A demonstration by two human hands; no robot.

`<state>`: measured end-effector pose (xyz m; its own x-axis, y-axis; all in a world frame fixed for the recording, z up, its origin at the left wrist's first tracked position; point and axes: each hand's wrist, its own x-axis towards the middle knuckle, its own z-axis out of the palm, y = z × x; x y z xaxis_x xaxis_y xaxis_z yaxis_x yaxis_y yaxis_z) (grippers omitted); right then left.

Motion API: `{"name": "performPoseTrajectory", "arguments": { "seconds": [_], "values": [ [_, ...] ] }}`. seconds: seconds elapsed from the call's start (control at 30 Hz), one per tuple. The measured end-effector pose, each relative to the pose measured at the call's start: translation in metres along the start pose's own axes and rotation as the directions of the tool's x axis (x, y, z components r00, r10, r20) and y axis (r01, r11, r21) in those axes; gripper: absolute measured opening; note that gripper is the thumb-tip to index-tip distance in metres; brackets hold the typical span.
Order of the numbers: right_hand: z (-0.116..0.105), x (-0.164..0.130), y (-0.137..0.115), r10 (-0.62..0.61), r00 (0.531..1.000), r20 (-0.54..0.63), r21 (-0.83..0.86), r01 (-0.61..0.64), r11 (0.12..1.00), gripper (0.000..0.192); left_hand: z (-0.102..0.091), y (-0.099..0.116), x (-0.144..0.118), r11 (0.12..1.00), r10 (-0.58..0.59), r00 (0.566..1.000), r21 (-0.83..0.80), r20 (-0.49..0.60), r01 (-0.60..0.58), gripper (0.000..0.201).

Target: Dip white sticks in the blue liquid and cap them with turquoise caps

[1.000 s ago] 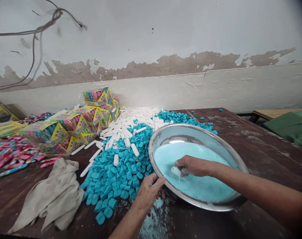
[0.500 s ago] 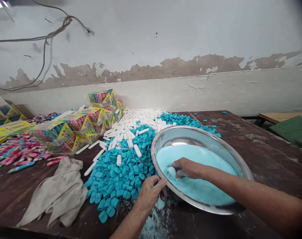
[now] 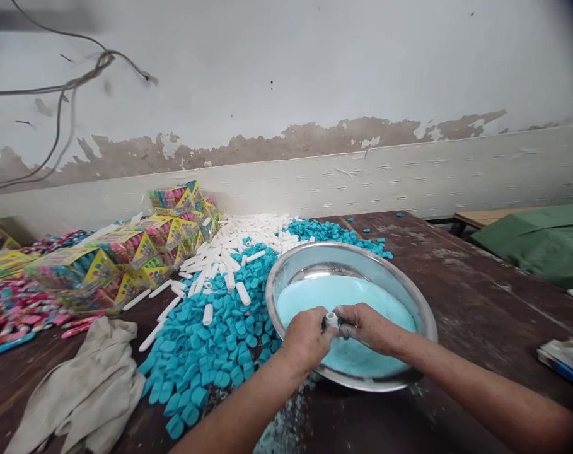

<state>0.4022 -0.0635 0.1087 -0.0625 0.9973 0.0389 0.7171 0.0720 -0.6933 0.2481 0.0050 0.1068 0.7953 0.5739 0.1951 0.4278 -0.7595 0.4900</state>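
A steel bowl [image 3: 409, 299] of pale blue powder [image 3: 357, 296] sits tilted on the dark wooden table [image 3: 480, 296]. Over its near rim my left hand [image 3: 307, 340] and my right hand [image 3: 369, 328] meet around one small white tube [image 3: 331, 320], its open end up. Both hands pinch it, left from the left side, right from the right. A heap of blue caps [image 3: 215, 340] lies just left of the bowl, with white tubes [image 3: 239, 243] piled behind it.
A beige cloth [image 3: 78, 391] lies at the front left. Yellow packaged boxes [image 3: 120, 252] and loose pink and blue sticks [image 3: 16, 309] fill the far left. Spilled blue powder [image 3: 286, 429] marks the table front. A green sheet [image 3: 536, 243] and flat packets [image 3: 563, 359] lie at right.
My left hand left the bowl's outer rim and came up to the tube. My right hand lifted the tube out of the powder toward the near rim. The view shifted slightly right.
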Motion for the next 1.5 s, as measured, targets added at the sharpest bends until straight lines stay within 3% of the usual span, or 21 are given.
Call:
{"name": "performPoseTrajectory", "arguments": {
  "seconds": [0.13,0.27,0.43,0.57,0.63,0.73,0.8,0.87,0.97,1.07,1.13,1.33,1.5],
  "values": [
    [0.003,-0.011,0.01,0.046,0.98,-0.195,-0.085,-0.063,0.994,0.038,0.007,0.006,0.004,0.998,0.047,0.998,0.036,-0.045,-0.045,0.016],
    [0.01,-0.02,0.017,0.005,0.997,-0.079,-0.152,-0.017,0.988,0.061,0.008,0.008,0.002,0.998,0.066,0.998,0.02,-0.024,-0.066,0.017],
    [0.007,-0.024,0.015,-0.037,0.999,-0.021,-0.256,0.03,0.966,0.065,0.01,0.01,0.003,0.999,0.005,0.999,-0.051,-0.036,-0.007,0.017],
    [0.001,-0.024,0.016,-0.155,0.986,-0.054,-0.359,0.126,0.925,0.055,-0.001,0.011,-0.008,0.96,0.001,0.997,-0.277,-0.083,-0.024,0.017],
    [0.002,-0.024,0.015,-0.207,0.966,-0.158,-0.394,0.13,0.91,0.045,-0.015,0.006,-0.02,0.918,-0.073,0.988,-0.396,-0.133,0.014,0.015],
    [0.015,-0.03,-0.002,-0.254,0.885,-0.391,-0.401,0.085,0.912,0.036,-0.04,-0.009,-0.053,0.829,-0.208,0.96,-0.555,-0.189,0.07,0.012],
    [0.033,-0.035,-0.021,-0.317,0.855,-0.411,-0.396,0.147,0.907,0.032,-0.052,-0.026,-0.083,0.741,-0.275,0.944,-0.665,-0.184,0.086,0.012],
    [0.057,-0.036,-0.044,-0.446,0.833,-0.328,-0.379,0.316,0.87,0.03,-0.057,-0.048,-0.114,0.624,-0.353,0.924,-0.772,-0.144,0.118,0.013],
    [0.096,-0.017,-0.075,-0.499,0.855,-0.137,-0.291,0.447,0.846,0.026,-0.051,-0.083,-0.157,0.455,-0.506,0.859,-0.871,-0.081,0.186,0.016],
    [0.129,0.023,-0.088,-0.362,0.932,0.002,-0.19,0.356,0.915,0.027,-0.04,-0.113,-0.188,0.364,-0.626,0.777,-0.905,-0.064,0.219,0.02],
    [0.146,0.055,-0.088,-0.297,0.955,0.008,-0.207,0.292,0.934,0.027,-0.035,-0.125,-0.201,0.341,-0.663,0.743,-0.919,-0.084,0.2,0.021],
    [0.181,0.135,-0.083,-0.25,0.968,-0.032,-0.477,0.204,0.855,0.027,-0.031,-0.143,-0.21,0.325,-0.682,0.717,-0.937,-0.14,0.126,0.021],
    [0.193,0.152,-0.081,-0.241,0.97,-0.024,-0.525,0.193,0.829,0.021,-0.03,-0.148,-0.21,0.296,-0.674,0.729,-0.948,-0.118,0.12,0.021]
  ]
}}
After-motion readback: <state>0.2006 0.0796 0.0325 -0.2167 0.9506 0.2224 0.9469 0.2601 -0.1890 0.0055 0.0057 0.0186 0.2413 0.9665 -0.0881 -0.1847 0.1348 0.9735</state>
